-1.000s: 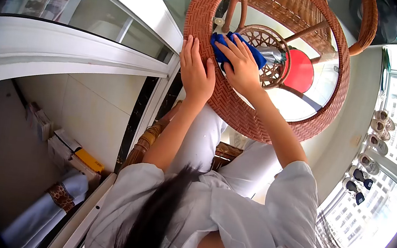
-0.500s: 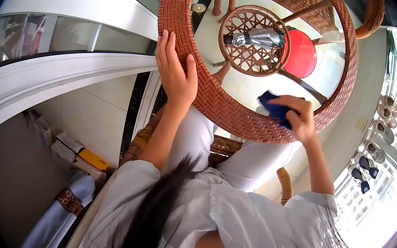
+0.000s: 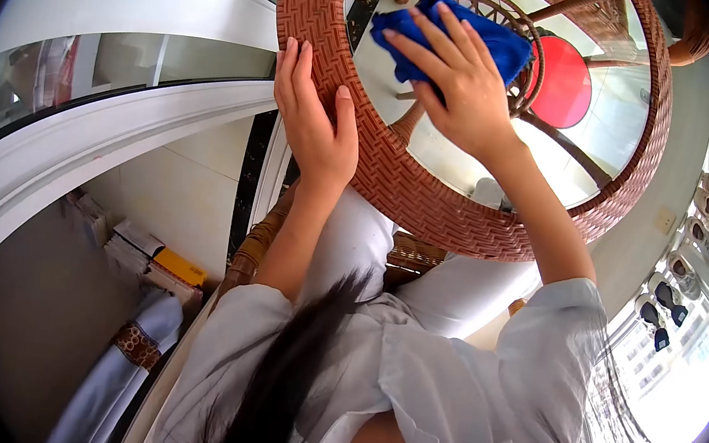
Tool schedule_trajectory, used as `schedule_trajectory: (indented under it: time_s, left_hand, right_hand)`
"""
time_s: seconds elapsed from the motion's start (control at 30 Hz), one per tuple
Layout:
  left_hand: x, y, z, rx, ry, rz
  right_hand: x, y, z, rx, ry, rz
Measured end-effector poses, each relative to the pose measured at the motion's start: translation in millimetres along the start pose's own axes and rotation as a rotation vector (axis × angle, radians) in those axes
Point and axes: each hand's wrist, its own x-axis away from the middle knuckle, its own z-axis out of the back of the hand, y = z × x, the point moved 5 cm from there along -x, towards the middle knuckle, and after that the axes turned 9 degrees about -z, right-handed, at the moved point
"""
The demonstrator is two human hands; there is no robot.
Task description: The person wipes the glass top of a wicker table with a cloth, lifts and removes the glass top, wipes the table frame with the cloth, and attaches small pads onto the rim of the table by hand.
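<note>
A round table with a woven reddish-brown rim (image 3: 426, 203) and a glass top stands in front of me. My left hand (image 3: 317, 125) rests on the left part of the rim, fingers apart, holding nothing. On the glass, toward its left side, a blue cloth (image 3: 496, 50) lies spread under my right hand (image 3: 467, 81). The fingers of that hand are stretched out flat over the cloth. Through the glass shows a lower wicker shelf, largely covered from view by the cloth and hand. Beside it is a red round seat (image 3: 563, 83).
White sliding-door frames (image 3: 122, 108) run along the left. Books and papers (image 3: 137, 249) lie on the floor beyond them. Several shoes (image 3: 702, 239) stand along the window ledge at right. A wicker chair (image 3: 255, 245) is under me.
Since half a second ago, my right hand has moved from the near right of the glass up and left, its fingers spreading over the opened-out cloth. My left hand stays on the rim.
</note>
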Motion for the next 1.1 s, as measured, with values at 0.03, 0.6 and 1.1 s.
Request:
schedule_trajectory:
  time_s: [0.03,0.6,1.1]
  left_hand:
    - [0.1,-0.1,0.2,0.001,0.000,0.011]
    - [1.2,3.6,0.4,0.003,0.002,0.031]
    - [4.5,3.8,2.9,-0.094,0.052,-0.066]
  right_hand:
    - [3.0,-6.4,-3.9,-0.108,-0.059,0.037]
    - [182.5,68.2,142.6,-0.316,-0.123,-0.482]
    - [201.6,5.7,99.7,-0.528,0.380,-0.566]
